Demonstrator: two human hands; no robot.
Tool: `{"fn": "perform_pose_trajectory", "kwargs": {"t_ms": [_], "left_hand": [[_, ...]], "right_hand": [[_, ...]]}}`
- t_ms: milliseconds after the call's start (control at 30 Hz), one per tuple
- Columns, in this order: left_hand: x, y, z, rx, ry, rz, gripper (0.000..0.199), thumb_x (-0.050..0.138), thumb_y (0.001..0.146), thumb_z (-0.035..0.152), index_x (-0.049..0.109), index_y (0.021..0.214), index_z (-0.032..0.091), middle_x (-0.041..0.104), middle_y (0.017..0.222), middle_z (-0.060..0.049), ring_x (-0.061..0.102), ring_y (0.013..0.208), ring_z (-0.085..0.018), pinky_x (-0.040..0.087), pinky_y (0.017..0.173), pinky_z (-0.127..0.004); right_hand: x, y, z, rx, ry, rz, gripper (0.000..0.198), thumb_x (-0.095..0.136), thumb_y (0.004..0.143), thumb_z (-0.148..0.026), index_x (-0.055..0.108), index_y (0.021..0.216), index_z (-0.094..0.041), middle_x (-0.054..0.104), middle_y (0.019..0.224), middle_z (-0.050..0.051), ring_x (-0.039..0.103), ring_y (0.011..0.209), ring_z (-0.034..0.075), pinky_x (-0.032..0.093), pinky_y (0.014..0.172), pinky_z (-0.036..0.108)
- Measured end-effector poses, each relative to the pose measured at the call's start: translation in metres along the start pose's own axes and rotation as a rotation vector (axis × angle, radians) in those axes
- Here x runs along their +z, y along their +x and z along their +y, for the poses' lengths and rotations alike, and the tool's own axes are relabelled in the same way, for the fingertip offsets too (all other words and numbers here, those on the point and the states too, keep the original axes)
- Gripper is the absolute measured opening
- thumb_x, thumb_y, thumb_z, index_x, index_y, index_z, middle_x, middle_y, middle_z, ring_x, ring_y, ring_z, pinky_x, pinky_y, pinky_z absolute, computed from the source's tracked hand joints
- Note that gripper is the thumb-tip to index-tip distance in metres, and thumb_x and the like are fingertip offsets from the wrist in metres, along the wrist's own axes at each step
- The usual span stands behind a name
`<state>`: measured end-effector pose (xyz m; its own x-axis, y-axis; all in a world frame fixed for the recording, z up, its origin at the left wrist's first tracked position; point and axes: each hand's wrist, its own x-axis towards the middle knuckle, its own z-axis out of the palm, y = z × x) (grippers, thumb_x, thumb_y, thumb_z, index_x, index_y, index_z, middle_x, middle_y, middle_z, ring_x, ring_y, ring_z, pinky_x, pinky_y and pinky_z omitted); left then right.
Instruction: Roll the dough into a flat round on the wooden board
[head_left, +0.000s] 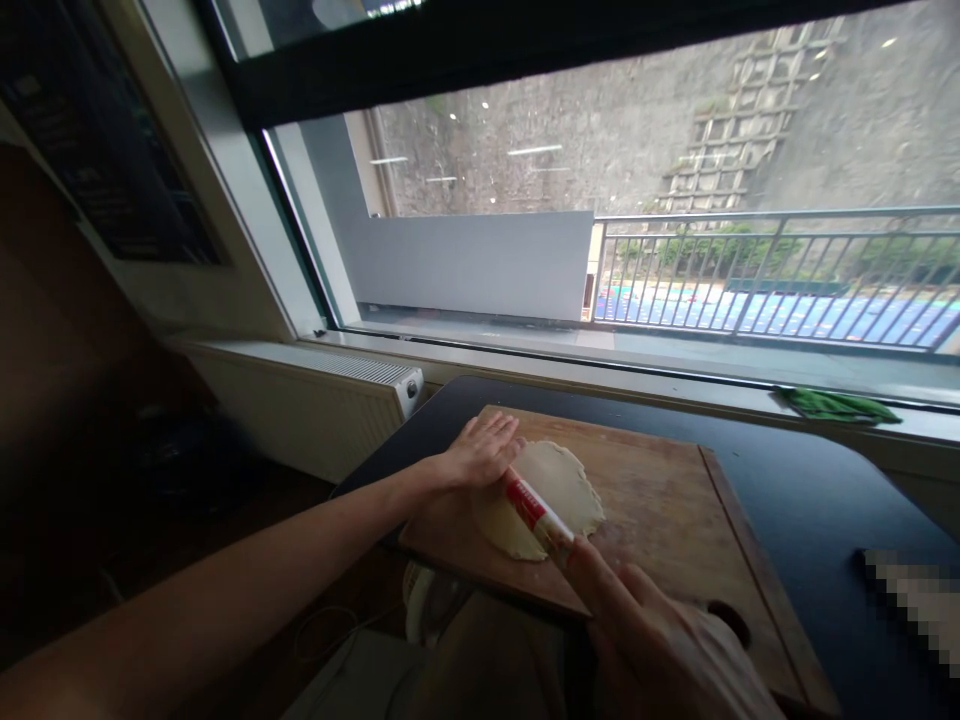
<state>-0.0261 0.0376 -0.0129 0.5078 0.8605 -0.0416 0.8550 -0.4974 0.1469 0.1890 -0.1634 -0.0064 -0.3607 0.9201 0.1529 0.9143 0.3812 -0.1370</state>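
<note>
A flat, roughly round sheet of dough [566, 480] with a ragged edge lies on a wooden board [660, 500]. Across the dough runs a slim rolling pin [527, 503] with a red and white printed wrap. Its far end goes under my left hand [486, 450], which rests palm down with the fingers stretched out, at the dough's left side. My right hand [660, 630] closes over the near end, fingers pointing along the pin; the part beneath the hand is hidden.
The board sits on a dark table [787, 480] by a window. An oval hole [729, 622] pierces the board's near right part. A green cloth [838, 404] lies on the sill. A blurred-out object [911, 600] is at the table's right. A radiator [300, 400] stands left.
</note>
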Motion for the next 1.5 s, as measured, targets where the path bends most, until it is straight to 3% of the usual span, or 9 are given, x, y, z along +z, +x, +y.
{"fn": "perform_pose_trajectory", "kwargs": {"t_ms": [167, 267, 600, 767, 933, 1067, 1267, 1367, 1500], "left_hand": [[-0.006, 0.063, 0.043, 0.015, -0.079, -0.072, 0.064, 0.012, 0.091, 0.054, 0.028, 0.141, 0.018, 0.018, 0.15, -0.007, 0.01, 0.138, -0.027, 0.005, 0.108, -0.055], [-0.008, 0.081, 0.055, 0.022, -0.098, -0.07, 0.062, 0.016, 0.091, 0.053, 0.03, 0.14, 0.018, 0.02, 0.15, -0.008, 0.011, 0.138, -0.028, 0.006, 0.107, -0.055], [-0.009, 0.004, -0.004, -0.046, -0.09, -0.127, 0.059, 0.007, 0.094, 0.047, 0.023, 0.143, 0.018, 0.017, 0.15, -0.008, 0.009, 0.139, -0.022, 0.009, 0.109, -0.048], [-0.009, 0.056, 0.033, -0.028, -0.108, -0.102, 0.06, 0.016, 0.092, 0.053, 0.032, 0.139, 0.02, 0.022, 0.149, -0.008, 0.011, 0.138, -0.028, 0.005, 0.107, -0.056], [-0.009, 0.094, 0.061, 0.009, -0.169, -0.095, 0.058, 0.014, 0.093, 0.052, 0.029, 0.141, 0.023, 0.021, 0.149, -0.005, 0.014, 0.137, -0.029, 0.009, 0.106, -0.056], [-0.005, 0.061, 0.034, 0.022, -0.103, -0.067, 0.057, 0.01, 0.093, 0.049, 0.026, 0.142, 0.024, 0.021, 0.15, -0.002, 0.011, 0.138, -0.026, 0.005, 0.108, -0.054], [0.0, -0.003, -0.015, -0.024, -0.075, -0.007, 0.064, 0.002, 0.091, 0.054, 0.019, 0.144, 0.023, 0.013, 0.151, -0.002, 0.005, 0.139, -0.02, 0.006, 0.11, -0.048], [0.001, 0.016, -0.001, -0.01, -0.056, -0.024, 0.065, 0.006, 0.091, 0.055, 0.023, 0.143, 0.022, 0.017, 0.151, -0.004, 0.007, 0.139, -0.022, 0.004, 0.109, -0.05], [-0.005, 0.073, 0.046, -0.009, -0.172, -0.041, 0.061, 0.019, 0.088, 0.059, 0.034, 0.138, 0.026, 0.028, 0.148, -0.003, 0.014, 0.137, -0.028, 0.007, 0.106, -0.057]], "right_hand": [[-0.012, 0.001, 0.014, 0.15, 0.016, -0.016, 0.046, 0.028, 0.091, -0.026, 0.037, 0.136, -0.03, 0.064, 0.113, 0.006, 0.068, 0.074, 0.019, 0.053, 0.059, 0.028], [-0.015, 0.004, 0.018, 0.208, -0.002, -0.063, 0.045, 0.028, 0.092, -0.027, 0.034, 0.137, -0.031, 0.065, 0.107, 0.006, 0.068, 0.07, 0.019, 0.051, 0.058, 0.027], [-0.012, 0.003, -0.002, 0.072, 0.048, -0.028, 0.06, 0.036, 0.084, -0.014, 0.025, 0.14, -0.033, 0.062, 0.108, 0.005, 0.067, 0.077, 0.02, 0.045, 0.054, 0.024], [-0.025, -0.001, 0.01, 0.14, 0.064, 0.047, 0.046, 0.033, 0.089, -0.018, 0.04, 0.131, -0.034, 0.067, 0.095, 0.002, 0.066, 0.064, 0.016, 0.043, 0.052, 0.022], [-0.028, -0.003, 0.012, 0.207, 0.024, -0.004, 0.051, 0.035, 0.088, -0.018, 0.031, 0.136, -0.035, 0.067, 0.091, 0.001, 0.066, 0.062, 0.017, 0.044, 0.051, 0.024], [-0.015, -0.002, 0.0, 0.097, -0.046, 0.01, 0.065, 0.041, 0.081, -0.012, 0.024, 0.14, -0.034, 0.065, 0.094, 0.002, 0.067, 0.067, 0.019, 0.042, 0.047, 0.023], [-0.003, -0.001, -0.02, -0.041, -0.137, 0.057, 0.069, 0.041, 0.075, -0.007, 0.028, 0.14, -0.022, 0.064, 0.085, 0.005, 0.063, 0.053, 0.016, 0.03, 0.038, 0.024], [-0.01, 0.001, -0.019, 0.031, -0.114, 0.017, 0.062, 0.041, 0.077, -0.007, 0.035, 0.136, -0.022, 0.064, 0.091, 0.006, 0.064, 0.057, 0.016, 0.031, 0.041, 0.023], [-0.019, 0.011, -0.005, 0.198, 0.011, 0.05, 0.043, 0.04, 0.082, -0.012, 0.05, 0.122, -0.025, 0.067, 0.095, 0.006, 0.066, 0.065, 0.017, 0.036, 0.047, 0.021]]}}
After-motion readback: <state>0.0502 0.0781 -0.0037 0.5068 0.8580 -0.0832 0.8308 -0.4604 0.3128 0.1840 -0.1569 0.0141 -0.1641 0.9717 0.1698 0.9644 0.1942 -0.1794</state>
